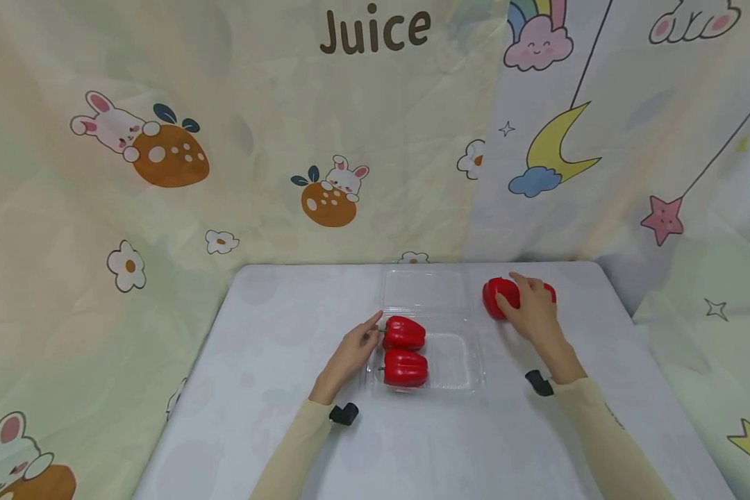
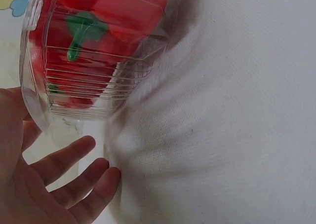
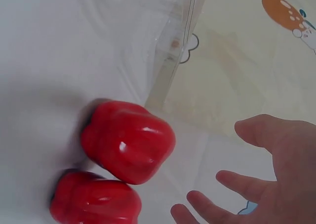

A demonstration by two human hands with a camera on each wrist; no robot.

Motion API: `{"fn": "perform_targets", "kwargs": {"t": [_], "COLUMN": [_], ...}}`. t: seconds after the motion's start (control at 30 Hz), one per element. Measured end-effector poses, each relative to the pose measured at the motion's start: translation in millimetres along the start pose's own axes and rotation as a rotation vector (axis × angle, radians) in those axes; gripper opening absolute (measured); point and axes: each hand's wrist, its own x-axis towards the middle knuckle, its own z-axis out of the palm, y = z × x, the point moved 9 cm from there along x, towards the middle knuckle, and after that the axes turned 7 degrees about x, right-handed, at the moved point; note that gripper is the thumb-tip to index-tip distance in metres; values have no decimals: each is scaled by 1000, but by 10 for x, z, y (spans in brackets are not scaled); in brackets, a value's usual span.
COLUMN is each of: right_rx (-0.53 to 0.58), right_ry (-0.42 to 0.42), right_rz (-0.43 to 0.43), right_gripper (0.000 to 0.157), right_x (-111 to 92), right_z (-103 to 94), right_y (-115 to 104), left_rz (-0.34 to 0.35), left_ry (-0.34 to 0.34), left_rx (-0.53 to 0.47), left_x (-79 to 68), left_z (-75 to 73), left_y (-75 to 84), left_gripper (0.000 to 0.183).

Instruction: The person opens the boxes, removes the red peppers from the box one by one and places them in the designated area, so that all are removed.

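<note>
Two red bell peppers [image 1: 405,333] lie side by side in the left half of a clear plastic clamshell box [image 1: 456,364], stems to the left. My left hand [image 1: 352,351] is at the box's left side; in the left wrist view its fingers [image 2: 69,157] are spread and loosely extended beside the clear wall. To the right of the box are two more red bell peppers [image 1: 498,297], partly covered by my right hand [image 1: 536,312] in the head view. The right wrist view shows the right hand [image 3: 276,179] with spread fingers, apart from both peppers [image 3: 128,142].
The box's lid [image 1: 425,290] is folded back towards the rear of the white table [image 1: 275,417]. A printed cloth [image 1: 256,139] hangs behind the table. Each wrist carries a small black camera mount [image 1: 344,414].
</note>
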Motion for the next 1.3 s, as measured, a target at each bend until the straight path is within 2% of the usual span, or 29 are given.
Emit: {"fn": "perform_targets", "kwargs": {"t": [0.23,0.37,0.6,0.77,1.07,1.3], "right_rx": [17,30,4,15,-9,-49], "right_ry": [-21,-35,-60,-86,-153,-202], "right_rz": [-64,-105,-145,-182,-241,-328], "right_gripper": [72,68,74,73,73,69], "right_x": [-31,-44,-61,-82,-117,-167], "right_z": [95,178,303,370,584,749], "right_y": [-132,-173,-217,-279,-516,-719], "left_rz": [-25,-9,-20,-7,-4,-10], "left_ry": [-12,-5,-15,-19,-4,-8], "left_rx": [-21,-14,-12,-12,-7,-3], "left_x": [-26,-35,-25,6,17,17], "left_z": [-2,-10,23,37,-16,-8], "left_y": [-12,7,-15,2,14,-5], "left_gripper": [50,50,50,50,50,50]}}
